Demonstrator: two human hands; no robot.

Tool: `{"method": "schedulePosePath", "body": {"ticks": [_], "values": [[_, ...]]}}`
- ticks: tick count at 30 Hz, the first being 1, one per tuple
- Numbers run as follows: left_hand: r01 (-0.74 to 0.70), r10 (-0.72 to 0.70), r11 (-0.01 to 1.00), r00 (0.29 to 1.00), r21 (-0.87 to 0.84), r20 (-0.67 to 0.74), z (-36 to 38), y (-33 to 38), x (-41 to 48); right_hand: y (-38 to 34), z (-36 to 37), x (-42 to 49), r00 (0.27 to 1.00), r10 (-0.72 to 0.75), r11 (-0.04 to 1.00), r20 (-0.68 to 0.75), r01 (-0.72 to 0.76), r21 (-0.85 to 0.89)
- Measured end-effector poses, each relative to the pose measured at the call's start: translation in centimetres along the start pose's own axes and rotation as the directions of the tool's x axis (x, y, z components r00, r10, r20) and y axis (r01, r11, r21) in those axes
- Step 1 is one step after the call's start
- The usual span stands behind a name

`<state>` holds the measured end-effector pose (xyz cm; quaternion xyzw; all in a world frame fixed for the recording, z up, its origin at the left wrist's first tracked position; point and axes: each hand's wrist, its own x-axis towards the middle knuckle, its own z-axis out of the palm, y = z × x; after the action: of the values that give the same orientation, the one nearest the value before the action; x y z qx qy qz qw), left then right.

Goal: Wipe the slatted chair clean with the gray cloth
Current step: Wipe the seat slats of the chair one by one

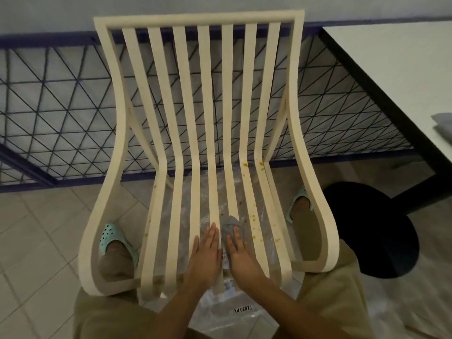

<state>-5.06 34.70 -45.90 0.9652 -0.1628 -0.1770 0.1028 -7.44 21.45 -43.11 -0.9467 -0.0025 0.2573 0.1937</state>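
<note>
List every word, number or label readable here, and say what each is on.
"T1830 PX": upside down in this view, on a white sticker on the clear plastic sheet under the slatted chair.
Second white label, seen between the seat slats: print too small and blurred to read.
No other text is visible.
</note>
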Motion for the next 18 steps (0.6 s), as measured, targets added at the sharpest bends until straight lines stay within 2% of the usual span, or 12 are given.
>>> {"method": "schedulePosePath", "body": {"ticks": [3, 11, 14, 15, 16, 17, 18], "values": [[-0.006, 0.005, 1.0, 0.999, -0.006, -0.04, 0.3, 0.2, -0.6, 0.0, 0.6, -2.0, 1.0, -0.021, 0.999, 0.013, 0.021, -0.028], [0.007, -0.009, 0.998, 1.0, -0.057, -0.026, 0.2, 0.6, -1.4, 0.8, 0.6, -3.6, 0.998, -0.059, 0.995, 0.026, 0.061, -0.073], [0.018, -0.018, 0.997, 1.0, -0.073, 0.002, -0.5, 0.9, -1.2, 2.4, -0.2, -2.8, 0.986, -0.167, 0.985, 0.021, 0.168, -0.034], [0.021, -0.02, 0.996, 1.0, -0.088, 0.014, -0.8, 1.0, -1.2, 2.6, -0.9, -2.7, 0.987, -0.161, 0.985, -0.028, 0.162, 0.057], [0.02, -0.017, 0.994, 1.0, -0.105, 0.024, -1.0, 1.1, -1.2, 2.9, -1.2, -2.8, 0.989, -0.142, 0.953, -0.053, 0.151, 0.264], [0.018, -0.014, 0.992, 0.999, -0.124, 0.028, -1.3, 1.2, -1.2, 3.0, -1.7, -3.1, 0.991, -0.104, 0.875, -0.081, 0.13, 0.466], [0.012, -0.009, 0.99, 1.0, -0.142, 0.027, -1.5, 1.3, -1.2, 3.1, -2.6, -3.8, 0.988, -0.107, 0.837, -0.112, 0.15, 0.526]]}}
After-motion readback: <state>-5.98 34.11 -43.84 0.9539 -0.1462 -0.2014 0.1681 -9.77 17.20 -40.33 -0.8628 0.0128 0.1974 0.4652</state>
